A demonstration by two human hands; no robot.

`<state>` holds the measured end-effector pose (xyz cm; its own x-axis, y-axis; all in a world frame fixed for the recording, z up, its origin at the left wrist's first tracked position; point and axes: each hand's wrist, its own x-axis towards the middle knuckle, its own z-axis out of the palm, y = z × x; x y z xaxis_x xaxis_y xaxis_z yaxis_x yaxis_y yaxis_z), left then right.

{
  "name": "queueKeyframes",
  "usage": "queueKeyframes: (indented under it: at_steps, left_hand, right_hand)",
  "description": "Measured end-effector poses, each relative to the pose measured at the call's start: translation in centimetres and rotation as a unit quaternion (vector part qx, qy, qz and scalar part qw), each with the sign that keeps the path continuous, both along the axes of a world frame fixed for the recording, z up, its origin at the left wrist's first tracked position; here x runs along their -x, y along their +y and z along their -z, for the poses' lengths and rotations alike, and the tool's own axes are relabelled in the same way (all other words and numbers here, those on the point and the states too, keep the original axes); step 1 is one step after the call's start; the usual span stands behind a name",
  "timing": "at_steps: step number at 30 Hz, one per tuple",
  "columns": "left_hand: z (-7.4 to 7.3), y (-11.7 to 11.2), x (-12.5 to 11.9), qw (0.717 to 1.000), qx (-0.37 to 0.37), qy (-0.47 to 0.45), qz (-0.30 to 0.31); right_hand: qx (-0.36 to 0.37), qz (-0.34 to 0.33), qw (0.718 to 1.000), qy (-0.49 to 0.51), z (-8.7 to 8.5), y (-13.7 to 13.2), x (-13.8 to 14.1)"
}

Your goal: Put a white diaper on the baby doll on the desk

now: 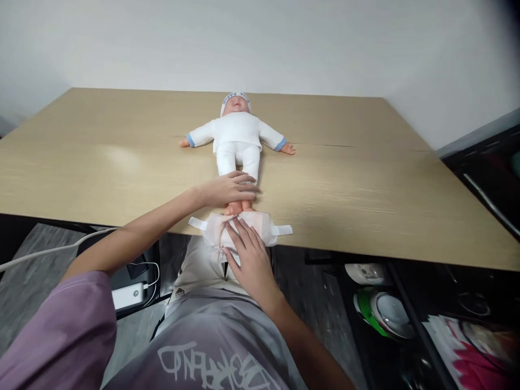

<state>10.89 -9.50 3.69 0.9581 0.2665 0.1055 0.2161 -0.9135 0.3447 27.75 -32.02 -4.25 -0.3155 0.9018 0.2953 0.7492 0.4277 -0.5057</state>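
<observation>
A baby doll (236,130) in a white top, white trousers and a printed cap lies face up on the table, arms spread and feet toward me. Across its lower legs rests my left hand (233,188), fingers stretched out over both shins. Below the doll's feet, at the table's near edge, a white diaper (264,225) lies spread, with a tab sticking out on each side. My right hand (249,260) presses flat on the diaper, fingers apart. Part of the diaper is hidden under that hand.
The wooden table (345,179) reaches back to a white wall. Under its front, at left, a white power bank (128,295) with a cable sits on a black surface. At lower right, a dark shelf holds a green-and-white round container (382,311) and papers (450,341).
</observation>
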Motion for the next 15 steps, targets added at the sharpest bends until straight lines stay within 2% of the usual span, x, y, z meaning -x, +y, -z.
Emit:
queueKeyframes:
  at_steps: [3,6,12,15]
  left_hand:
    - [-0.3,0.3,-0.3,1.0,0.014,-0.026,-0.003]
    - [-1.6,0.4,-0.2,0.998,0.017,-0.061,0.002]
    - [-6.4,1.8,0.1,0.986,0.043,-0.163,-0.002]
    - [-8.9,3.0,0.1,0.984,0.057,-0.17,-0.012]
  right_hand:
    - [0.0,-0.002,1.0,-0.003,0.0,-0.1,-0.1]
    - [0.003,-0.005,1.0,-0.01,-0.4,0.1,-0.2]
    - [0.023,-0.01,0.998,-0.055,-1.8,2.4,-0.3]
    - [0.035,-0.014,0.996,-0.08,-2.2,4.1,-0.1]
